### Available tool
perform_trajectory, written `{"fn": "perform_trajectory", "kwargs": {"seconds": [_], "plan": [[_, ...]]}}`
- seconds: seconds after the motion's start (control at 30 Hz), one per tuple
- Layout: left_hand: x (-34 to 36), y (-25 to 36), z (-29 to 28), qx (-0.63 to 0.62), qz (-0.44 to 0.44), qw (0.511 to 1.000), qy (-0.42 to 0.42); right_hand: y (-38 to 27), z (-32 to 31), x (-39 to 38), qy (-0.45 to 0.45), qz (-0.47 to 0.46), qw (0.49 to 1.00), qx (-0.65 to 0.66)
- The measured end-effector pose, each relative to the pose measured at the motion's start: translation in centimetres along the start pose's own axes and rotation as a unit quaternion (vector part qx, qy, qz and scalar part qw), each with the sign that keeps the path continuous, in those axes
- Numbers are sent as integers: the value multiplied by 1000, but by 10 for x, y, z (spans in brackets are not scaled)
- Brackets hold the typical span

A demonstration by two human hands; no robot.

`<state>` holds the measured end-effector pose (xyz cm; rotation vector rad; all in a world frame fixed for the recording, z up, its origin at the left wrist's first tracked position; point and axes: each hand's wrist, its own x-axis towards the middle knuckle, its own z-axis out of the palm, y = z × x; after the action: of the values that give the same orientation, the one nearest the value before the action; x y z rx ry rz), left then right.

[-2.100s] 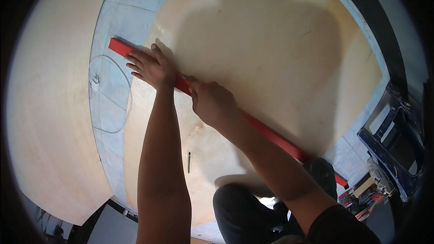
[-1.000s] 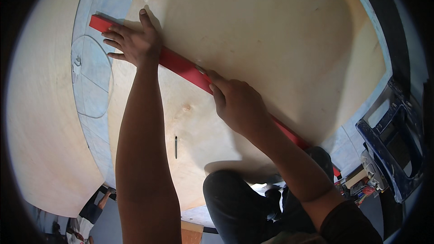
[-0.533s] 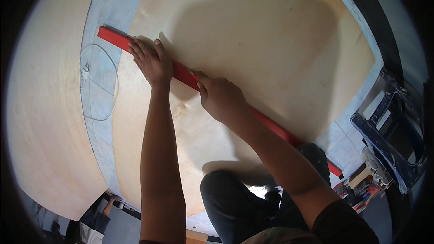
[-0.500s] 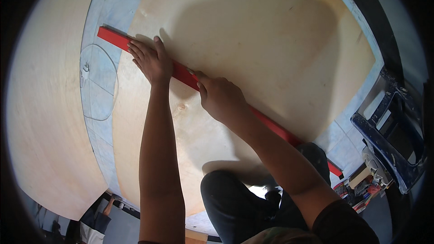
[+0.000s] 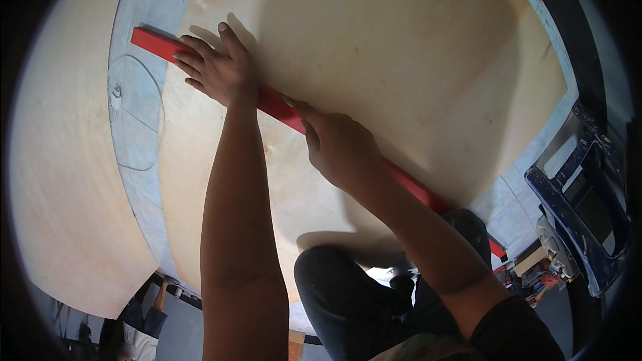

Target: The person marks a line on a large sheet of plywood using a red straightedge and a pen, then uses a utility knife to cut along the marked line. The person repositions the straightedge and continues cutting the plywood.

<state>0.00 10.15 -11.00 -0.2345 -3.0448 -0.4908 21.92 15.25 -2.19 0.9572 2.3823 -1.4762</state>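
A long red straight bar (image 5: 281,108) lies slantwise across a pale plywood sheet (image 5: 414,47), from far left to near right. My left hand (image 5: 224,70) rests on its far part, fingers outstretched and spread, pressing from above. My right hand (image 5: 344,147) is closed beside the middle of the bar, its index finger along the bar's edge. A small pale tip (image 5: 287,100) shows ahead of that finger; what it belongs to is mostly hidden in the fist. The bar's near end passes behind my right forearm and my knee (image 5: 468,227).
A second plywood sheet (image 5: 67,140) stretches along the left. Between the sheets, a white cable (image 5: 159,87) loops over pale blue tiles (image 5: 140,124). At right stands a dark blue plastic stool (image 5: 568,220), with assorted items (image 5: 535,281) below it. Another person (image 5: 144,327) is at lower left.
My right hand has moved a little along the bar, toward its near end. The left hand's fingers are spread wider on the bar. The whole view has shifted slightly.
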Motion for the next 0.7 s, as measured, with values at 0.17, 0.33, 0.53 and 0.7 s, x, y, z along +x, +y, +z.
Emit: {"fn": "perform_trajectory", "kwargs": {"seconds": [0.17, 0.33, 0.53, 0.7], "plan": [[1, 1, 0, 24, -5, 1000, -4, 5, -11, -9, -36, 27, 999, -8], [5, -5, 5, 48, 16, 999, 15, 14, -16, -23, -34, 23, 999, -10], [1, -5, 6, 47, 12, 999, 12, 26, -22, -37, -47, 28, 998, 6], [0, -4, 6, 47, 14, 999, 10, 39, -24, -50, -47, 39, 998, 13]]}}
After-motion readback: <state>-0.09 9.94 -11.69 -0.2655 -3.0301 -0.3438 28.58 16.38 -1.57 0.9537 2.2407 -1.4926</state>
